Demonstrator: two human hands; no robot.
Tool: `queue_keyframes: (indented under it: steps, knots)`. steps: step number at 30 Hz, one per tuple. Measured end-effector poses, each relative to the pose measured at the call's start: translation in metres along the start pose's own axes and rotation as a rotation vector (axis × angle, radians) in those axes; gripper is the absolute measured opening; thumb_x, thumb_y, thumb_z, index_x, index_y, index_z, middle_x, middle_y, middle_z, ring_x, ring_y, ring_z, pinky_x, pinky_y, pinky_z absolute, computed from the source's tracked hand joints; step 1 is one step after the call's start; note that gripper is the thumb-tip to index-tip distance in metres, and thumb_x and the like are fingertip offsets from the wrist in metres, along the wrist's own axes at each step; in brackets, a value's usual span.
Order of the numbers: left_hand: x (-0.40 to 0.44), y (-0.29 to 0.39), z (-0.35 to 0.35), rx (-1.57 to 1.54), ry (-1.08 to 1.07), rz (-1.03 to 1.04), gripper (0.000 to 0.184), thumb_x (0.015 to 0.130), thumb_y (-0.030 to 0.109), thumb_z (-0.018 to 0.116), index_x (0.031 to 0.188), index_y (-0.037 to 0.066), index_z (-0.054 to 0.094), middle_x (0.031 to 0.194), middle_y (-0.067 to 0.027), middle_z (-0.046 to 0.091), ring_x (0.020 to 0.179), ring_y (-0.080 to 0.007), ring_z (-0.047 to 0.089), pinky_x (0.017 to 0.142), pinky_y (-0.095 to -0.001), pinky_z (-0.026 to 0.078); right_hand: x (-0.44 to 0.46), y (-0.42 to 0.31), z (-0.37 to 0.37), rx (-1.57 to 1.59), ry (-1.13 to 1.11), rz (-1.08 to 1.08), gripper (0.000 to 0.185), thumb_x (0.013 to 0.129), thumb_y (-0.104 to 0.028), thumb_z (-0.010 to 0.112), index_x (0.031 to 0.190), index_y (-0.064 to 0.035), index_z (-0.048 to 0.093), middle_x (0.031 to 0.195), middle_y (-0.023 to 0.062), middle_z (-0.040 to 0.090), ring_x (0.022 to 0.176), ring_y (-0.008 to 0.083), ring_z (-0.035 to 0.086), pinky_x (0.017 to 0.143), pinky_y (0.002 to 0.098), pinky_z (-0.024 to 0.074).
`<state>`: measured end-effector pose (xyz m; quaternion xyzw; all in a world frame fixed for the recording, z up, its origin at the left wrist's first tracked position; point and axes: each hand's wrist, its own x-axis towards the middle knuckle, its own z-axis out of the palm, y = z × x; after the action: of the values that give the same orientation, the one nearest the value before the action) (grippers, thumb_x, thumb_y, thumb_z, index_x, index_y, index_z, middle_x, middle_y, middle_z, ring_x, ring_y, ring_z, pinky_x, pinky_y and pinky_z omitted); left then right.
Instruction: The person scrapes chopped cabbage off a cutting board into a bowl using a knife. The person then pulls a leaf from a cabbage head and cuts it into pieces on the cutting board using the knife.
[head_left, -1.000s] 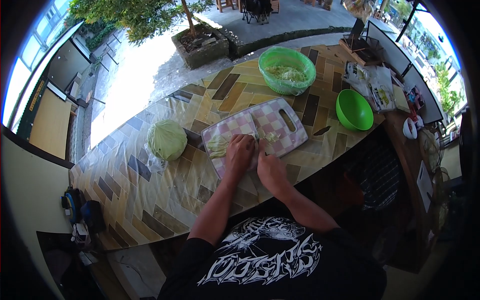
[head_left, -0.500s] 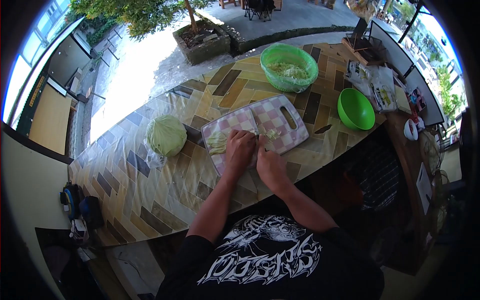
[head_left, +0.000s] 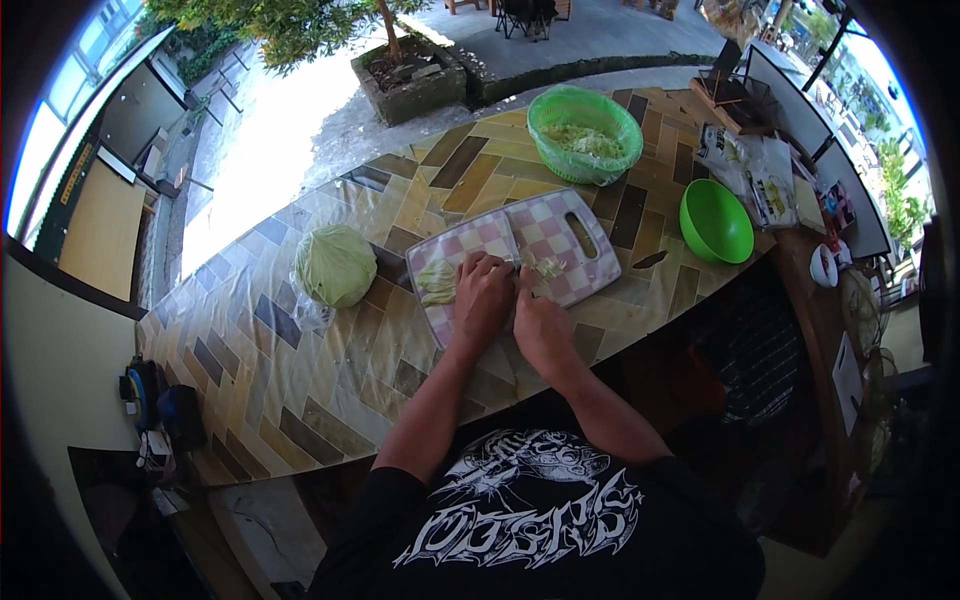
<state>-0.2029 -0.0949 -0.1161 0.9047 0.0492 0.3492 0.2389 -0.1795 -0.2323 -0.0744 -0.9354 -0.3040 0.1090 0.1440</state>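
Note:
A pink-and-white checked cutting board (head_left: 575, 282) lies on the table with its handle slot at the far right. My right hand (head_left: 542, 328) is wrapped round the handle of a knife (head_left: 516, 240), whose thin blade points away from me across the board. Just left of the blade, the bent fingers of my left hand (head_left: 484, 297) press down on a piece of cabbage (head_left: 437, 282). Part of that piece is hidden under the hand. Shredded cabbage (head_left: 545, 267) lies to the right of the blade. Further left sits a pale green cabbage head (head_left: 335, 266) on clear plastic.
Beyond the board stands a green basket (head_left: 585, 174) lined with plastic, holding shredded cabbage (head_left: 582, 140). A bright green bowl (head_left: 715, 222) is at the right edge of the table (head_left: 300, 400). Plastic packets (head_left: 768, 190) and a small white bowl (head_left: 823, 266) are further right.
The whole view has shifted slightly. Both hands stay in nearly the same place on the board, with the knife still between them.

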Motion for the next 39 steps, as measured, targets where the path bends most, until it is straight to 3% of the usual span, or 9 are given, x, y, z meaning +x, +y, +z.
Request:
queue_keyframes:
  steps: [5, 8, 17, 20, 23, 39]
  knots:
    - [-0.007, -0.011, 0.013, -0.137, -0.046, -0.068, 0.022, 0.083, 0.002, 0.071, 0.103, -0.001, 0.079, 0.107, -0.0153, 0.075, 0.107, -0.0384, 0.067, 0.096, -0.0472, 0.054, 0.002, 0.005, -0.017, 0.05, 0.011, -0.025, 0.071, 0.098, -0.009, 0.059, 0.162, 0.0075, 0.033, 0.089, 0.0279, 0.076, 0.084, 0.0461, 0.077, 0.076, 0.0562, 0.0613]
    - [-0.005, -0.009, 0.011, -0.154, -0.06, -0.087, 0.022, 0.083, 0.002, 0.07, 0.104, -0.001, 0.078, 0.106, -0.0165, 0.074, 0.107, -0.0393, 0.067, 0.097, -0.048, 0.054, -0.009, 0.002, -0.016, -0.037, 0.016, -0.033, 0.069, 0.101, -0.011, 0.057, 0.162, 0.0088, 0.034, 0.088, 0.0248, 0.077, 0.082, 0.0417, 0.078, 0.075, 0.0523, 0.0633]
    - [-0.003, -0.008, 0.007, -0.182, -0.059, -0.084, 0.018, 0.085, -0.001, 0.066, 0.099, -0.001, 0.077, 0.102, -0.017, 0.074, 0.102, -0.0393, 0.066, 0.093, -0.0476, 0.054, 0.01, 0.006, -0.004, -0.017, 0.044, -0.029, 0.068, 0.1, -0.011, 0.057, 0.163, 0.0066, 0.036, 0.087, 0.0258, 0.076, 0.082, 0.0412, 0.079, 0.074, 0.0532, 0.0632]
    - [-0.003, -0.009, 0.007, -0.159, -0.056, -0.072, 0.017, 0.085, -0.002, 0.065, 0.099, -0.001, 0.076, 0.101, -0.0163, 0.073, 0.099, -0.0393, 0.065, 0.091, -0.0476, 0.053, 0.008, 0.014, -0.015, 0.059, 0.022, -0.049, 0.07, 0.099, -0.008, 0.056, 0.164, 0.0049, 0.033, 0.086, 0.0263, 0.075, 0.079, 0.0462, 0.075, 0.074, 0.057, 0.0603]
    - [-0.002, -0.009, 0.008, -0.156, -0.05, -0.071, 0.018, 0.086, -0.003, 0.064, 0.099, -0.001, 0.076, 0.1, -0.016, 0.072, 0.099, -0.039, 0.064, 0.09, -0.0474, 0.053, -0.005, 0.007, -0.015, -0.03, 0.028, -0.023, 0.069, 0.1, -0.011, 0.057, 0.163, 0.0056, 0.035, 0.087, 0.0252, 0.077, 0.082, 0.0414, 0.079, 0.074, 0.0532, 0.0631]
    - [-0.004, -0.007, 0.008, -0.282, -0.034, -0.189, 0.022, 0.086, -0.002, 0.067, 0.104, -0.001, 0.079, 0.105, -0.0171, 0.072, 0.101, -0.0393, 0.067, 0.093, -0.0477, 0.054, -0.008, 0.0, -0.012, -0.017, -0.004, -0.002, 0.069, 0.1, -0.009, 0.057, 0.163, 0.0075, 0.035, 0.089, 0.0251, 0.077, 0.084, 0.0427, 0.079, 0.075, 0.0532, 0.0631]
